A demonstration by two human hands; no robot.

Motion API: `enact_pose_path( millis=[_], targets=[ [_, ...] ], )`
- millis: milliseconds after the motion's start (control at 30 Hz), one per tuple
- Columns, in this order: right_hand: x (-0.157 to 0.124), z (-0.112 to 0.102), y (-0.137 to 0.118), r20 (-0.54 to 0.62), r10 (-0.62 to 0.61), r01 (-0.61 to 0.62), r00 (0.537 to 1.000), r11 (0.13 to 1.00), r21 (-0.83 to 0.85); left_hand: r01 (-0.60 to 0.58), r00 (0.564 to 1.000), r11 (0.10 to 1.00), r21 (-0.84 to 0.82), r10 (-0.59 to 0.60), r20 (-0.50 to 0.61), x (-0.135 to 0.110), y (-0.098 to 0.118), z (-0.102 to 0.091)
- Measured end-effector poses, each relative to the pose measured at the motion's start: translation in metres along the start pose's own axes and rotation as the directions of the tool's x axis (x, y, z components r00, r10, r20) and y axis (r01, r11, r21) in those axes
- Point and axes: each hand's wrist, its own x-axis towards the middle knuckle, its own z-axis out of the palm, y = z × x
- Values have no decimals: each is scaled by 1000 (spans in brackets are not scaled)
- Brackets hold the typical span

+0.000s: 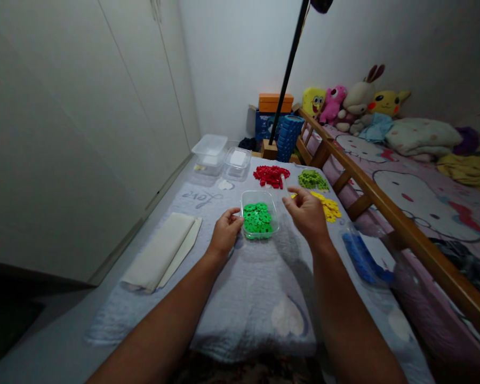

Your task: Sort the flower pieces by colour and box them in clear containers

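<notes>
A clear plastic tub [274,226] holding several dark green plastic discs [257,217] sits in the middle of a pale blanket-covered table [260,288]. My left hand [225,233] rests at the tub's left edge, fingers curled against its wall. My right hand [306,212] hovers just right of the tub, fingers bent and loosely apart, nothing visible in them. Beyond lie a red pile [271,176], a light green pile [312,180] and a yellow pile [328,207] of small pieces.
Two clear tubs [210,152] [237,161] stand at the table's far left. A folded cream cloth [162,250] lies at left. A tub of blue pieces [364,260] sits at right by a wooden bed rail [388,208]. A black pole [288,72] rises behind.
</notes>
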Motion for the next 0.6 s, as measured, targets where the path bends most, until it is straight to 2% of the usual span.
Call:
enact_pose_path(
  millis=[67, 133, 267, 367, 467, 533, 600],
  targets=[
    [-5, 17, -10, 114, -36, 58, 993, 979, -195, 20, 1000, 999, -33, -19, 4, 0, 1, 0],
    [-12, 35, -19, 207, -59, 134, 977, 919, -370, 30, 1000, 998, -48, -30, -2, 0, 2, 0],
    [-26, 64, -36, 337, -25, 225, 941, 792, -567, 56, 998, 997, -59, -57, -11, 1, 0, -3],
    [-31, 77, -43, 388, 11, 244, 921, 761, -601, 69, 997, 995, -73, -70, -14, 3, -2, -5],
    [-31, 80, -42, 399, -7, 253, 917, 784, -567, 67, 998, 992, -112, -68, -7, 5, -3, -7],
    [-27, 75, -35, 374, -70, 264, 925, 826, -497, 70, 998, 989, -130, -70, 2, 5, -3, -8],
    [-19, 64, -23, 291, -138, 253, 947, 879, -403, 75, 997, 988, -138, -74, 10, 6, -3, -8]
  ],
)
